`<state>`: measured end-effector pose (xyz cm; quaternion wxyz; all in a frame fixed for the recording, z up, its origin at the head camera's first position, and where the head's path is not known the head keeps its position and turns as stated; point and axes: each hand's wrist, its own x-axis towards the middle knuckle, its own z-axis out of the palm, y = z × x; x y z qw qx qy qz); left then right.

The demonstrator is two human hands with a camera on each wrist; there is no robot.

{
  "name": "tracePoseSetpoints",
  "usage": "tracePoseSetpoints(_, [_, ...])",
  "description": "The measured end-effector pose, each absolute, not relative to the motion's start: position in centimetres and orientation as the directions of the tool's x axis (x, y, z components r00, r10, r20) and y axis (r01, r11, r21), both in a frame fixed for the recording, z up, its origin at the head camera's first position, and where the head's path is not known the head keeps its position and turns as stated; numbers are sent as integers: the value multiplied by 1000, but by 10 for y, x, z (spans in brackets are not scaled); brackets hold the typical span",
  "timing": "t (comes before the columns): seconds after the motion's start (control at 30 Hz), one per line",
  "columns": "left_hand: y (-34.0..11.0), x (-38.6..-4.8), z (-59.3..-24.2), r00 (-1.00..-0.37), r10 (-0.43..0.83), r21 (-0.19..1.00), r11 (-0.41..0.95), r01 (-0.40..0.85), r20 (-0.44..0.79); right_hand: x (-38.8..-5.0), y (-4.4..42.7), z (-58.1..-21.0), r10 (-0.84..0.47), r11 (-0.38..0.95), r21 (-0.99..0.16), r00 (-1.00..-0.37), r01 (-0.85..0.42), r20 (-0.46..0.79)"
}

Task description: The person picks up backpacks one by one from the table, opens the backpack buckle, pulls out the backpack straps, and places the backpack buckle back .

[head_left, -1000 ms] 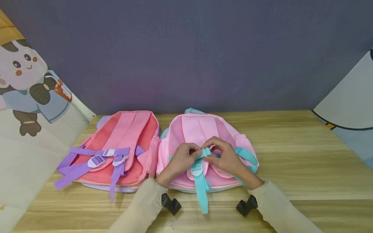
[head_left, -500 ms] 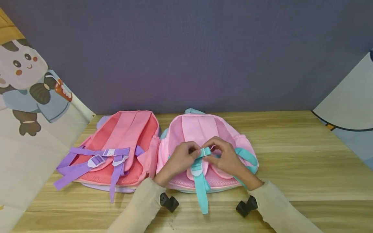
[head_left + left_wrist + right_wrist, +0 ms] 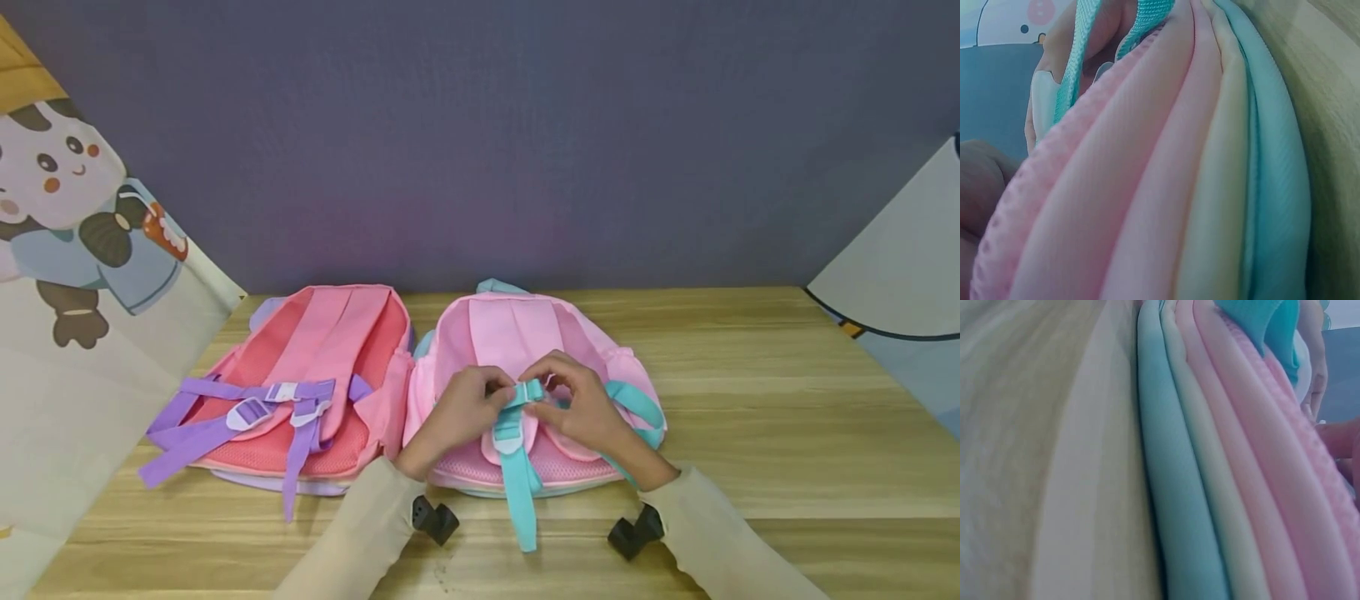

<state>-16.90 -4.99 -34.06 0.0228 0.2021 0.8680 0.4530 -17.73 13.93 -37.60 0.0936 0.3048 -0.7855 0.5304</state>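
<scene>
Hardly any change from second ago, I see. Fingers of left hand [image 3: 462, 410] and right hand [image 3: 581, 406] still pinch blue-green strap [image 3: 533, 390]. Strap sits over pink bag [image 3: 519, 321], on table [image 3: 750, 400], beside purple-strap bag [image 3: 341, 329]. So I guess strap work not done.

One bench [image 3: 795, 417] carries two backpacks: the teal-strapped backpack [image 3: 525, 329] and, just left of it, the purple-strapped backpack [image 3: 330, 350], which shows two white adjusters [image 3: 238, 417] and one white clip [image 3: 283, 392]. Over the teal-strapped backpack are two hands, one left hand [image 3: 465, 408] and one right hand [image 3: 581, 404]; nearer the wearer than that backpack are two beige sleeves [image 3: 360, 525] and two black wrist devices [image 3: 435, 521], and well to its left is one cartoon figure [image 3: 67, 187].
</scene>
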Motion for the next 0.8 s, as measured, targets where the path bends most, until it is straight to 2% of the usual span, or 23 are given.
tracePoseSetpoints(0.43, [-50, -169, -343, -908, 377, 790, 492, 365, 185, -178, 139, -377, -384, 195, -762, -763, -618, 520])
tracePoseSetpoints(0.8, [-54, -170, -339, -907, 391, 784, 509, 354, 155, -178, 138, -377, -399, 132, -783, -755, -608, 519])
